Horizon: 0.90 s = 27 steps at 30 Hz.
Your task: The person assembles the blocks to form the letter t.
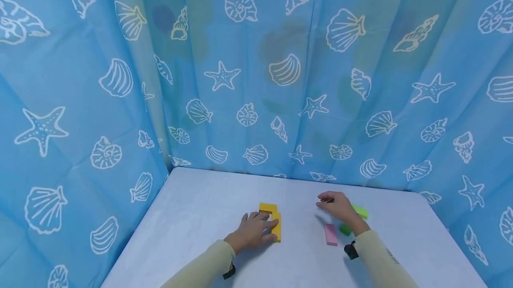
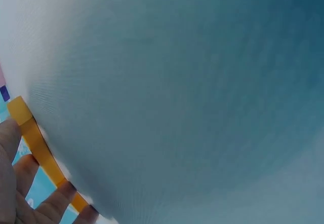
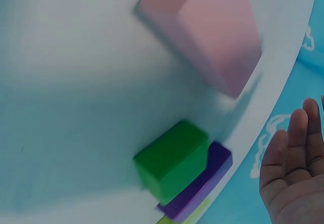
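Observation:
My left hand [image 1: 251,231] rests with spread fingers against a yellow block [image 1: 277,230] lying lengthwise on the table. A second yellow block [image 1: 267,208] lies crosswise at its far end, partly behind the fingers. In the left wrist view, fingertips touch the side of the yellow block [image 2: 45,155]. To the right, my right hand [image 1: 340,210] is raised above the table with loosely bent fingers and nothing in them. Near its wrist lie a pink block [image 1: 330,235], a dark green block [image 1: 345,229] and a lime green block [image 1: 361,212]. The right wrist view also shows a purple block [image 3: 205,183].
The blocks lie on a white-covered table [image 1: 208,199]. A blue curtain [image 1: 256,87] with white shell and starfish prints stands behind the table and along its sides. Dark devices [image 1: 351,250] are strapped at both wrists.

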Tool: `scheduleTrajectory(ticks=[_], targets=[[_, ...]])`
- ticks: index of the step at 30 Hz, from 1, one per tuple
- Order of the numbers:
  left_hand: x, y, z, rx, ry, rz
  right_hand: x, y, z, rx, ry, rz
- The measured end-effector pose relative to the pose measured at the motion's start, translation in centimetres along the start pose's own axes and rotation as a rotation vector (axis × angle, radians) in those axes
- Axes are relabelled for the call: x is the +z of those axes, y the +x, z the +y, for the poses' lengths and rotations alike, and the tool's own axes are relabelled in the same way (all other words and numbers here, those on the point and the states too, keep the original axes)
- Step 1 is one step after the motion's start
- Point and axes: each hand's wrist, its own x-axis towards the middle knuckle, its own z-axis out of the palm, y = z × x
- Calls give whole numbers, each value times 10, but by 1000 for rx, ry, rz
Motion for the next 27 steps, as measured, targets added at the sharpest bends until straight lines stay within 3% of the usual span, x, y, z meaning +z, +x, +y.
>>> scheduleTrajectory(ticks=[9,27], targets=[[1,-1,1,10,10,14,-21,-6,20,-12,-18,10],[0,-2,0,0,20,5,-40,-17,55,10,-88,25]])
